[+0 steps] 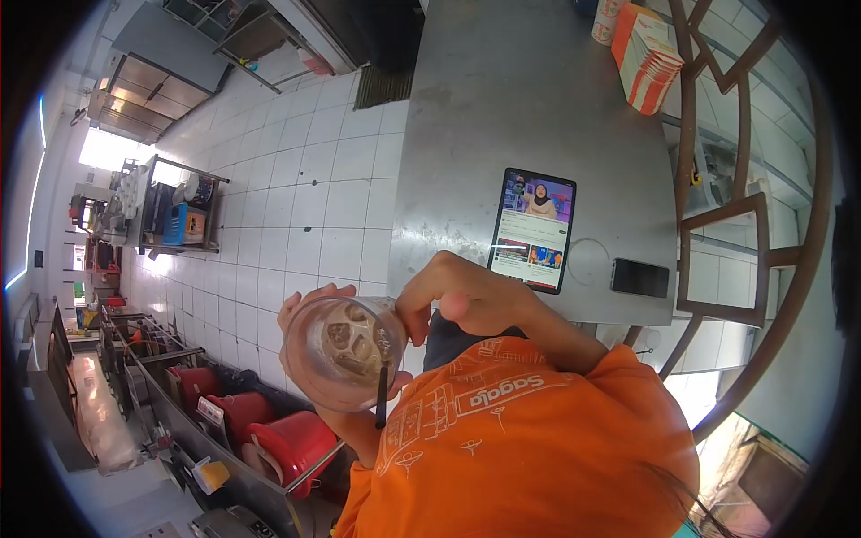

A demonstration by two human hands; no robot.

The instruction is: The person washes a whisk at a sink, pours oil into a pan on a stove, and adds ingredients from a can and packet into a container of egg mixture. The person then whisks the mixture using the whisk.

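A clear plastic cup (pixel 309 359) tilts toward me, with ice cubes and a little pale brown drink inside. A dark straw (pixel 383 394) leans out over its near rim. My left hand (pixel 291 311) is wrapped around the cup from the far side and from below, partly hidden behind it. My right hand (pixel 448 291) is curled against the cup's right edge, its bent fingers touching the side near the rim. The cup is held up in front of my orange shirt (pixel 556 448), above the tiled floor and left of the metal table.
On the metal table (pixel 466 117) lie a tablet (pixel 535 229) showing a video page, a dark phone (pixel 639 278) and a stack of orange-and-white paper packs (pixel 647 58). Red buckets (pixel 291 444) stand in a metal rack at lower left. Brown metal bars (pixel 744 260) border the right.
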